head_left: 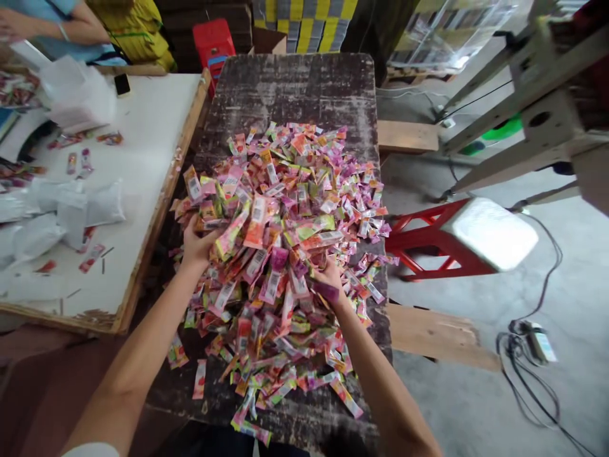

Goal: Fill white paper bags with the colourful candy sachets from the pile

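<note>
A broad heap of small stick-shaped packets (280,222), pink, orange, purple and green with barcodes on many, covers much of a worn dark wooden table (295,82). Into the heap's left side reaches my left hand (197,247), thumb showing and fingers mostly buried under packets. Opposite it, my right hand (329,276) is sunk among packets, with a purple one lying across its wrist side. Between them the two hands cup a raised mound of packets. Some loose packets (200,379) lie near the table's front edge.
To the left stands a white-topped table (157,127) with white bags (71,209), a phone (122,84) and scattered packets. Another person's arm (80,32) shows beyond it. A red stool (428,238) lies tipped at right, near cables (523,362) and a metal frame (514,139).
</note>
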Motion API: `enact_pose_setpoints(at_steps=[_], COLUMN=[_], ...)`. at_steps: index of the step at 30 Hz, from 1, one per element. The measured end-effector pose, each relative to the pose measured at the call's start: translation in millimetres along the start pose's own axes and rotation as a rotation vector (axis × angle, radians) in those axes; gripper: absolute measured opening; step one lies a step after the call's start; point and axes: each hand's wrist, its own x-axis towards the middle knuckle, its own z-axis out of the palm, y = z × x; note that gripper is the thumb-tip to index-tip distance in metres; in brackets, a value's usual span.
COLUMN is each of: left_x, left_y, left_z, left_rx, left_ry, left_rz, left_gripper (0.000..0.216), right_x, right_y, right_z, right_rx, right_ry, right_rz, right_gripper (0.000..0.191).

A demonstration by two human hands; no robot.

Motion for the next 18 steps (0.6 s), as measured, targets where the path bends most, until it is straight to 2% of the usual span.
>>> enact_pose_setpoints(at_steps=[3, 7, 11, 13, 15, 17, 18], left_x=[0.3, 1.3, 13.6, 21.0, 27.9, 37.3, 44.7], left_y=[27.8, 64.6, 70.3, 64.9, 60.9, 58.7, 56.2], left_z=[7.1, 24.5, 59.2, 78.2, 90.2, 89.8, 84.8], left_rx=[-0.027, 0.118, 0.290, 0.370, 0.434, 0.452, 0.443], left_ry=[-0.032, -0.167, -0.359, -0.504, -0.645, -0.704, -0.680], left_rz=[0.064, 0.187, 0.244, 0.233, 0.237, 0.287, 0.317], left_gripper=[0.053, 0.053, 0.063, 0.074, 0.085, 0.093, 0.095], right_x=[-11.0, -46.1, -75.3, -81.5, -83.7, -83.5, -82.2], right_y=[-17.9, -49.5, -66.3, -67.1, -67.9, -72.5, -76.1], right_z=[-8.3, -13.8, 1.0, 9.7, 12.8, 6.2, -1.3], right_rx=[-0.124, -0.428, -0.750, -0.801, -0.784, -0.752, -0.731], right_ry=[-0.029, -0.083, -0.162, -0.265, -0.431, -0.590, -0.649], right_rz=[-0.020, -0.123, -0.216, -0.249, -0.282, -0.308, -0.318], right_gripper=[0.012, 0.010, 0.018, 0.033, 0.062, 0.092, 0.100])
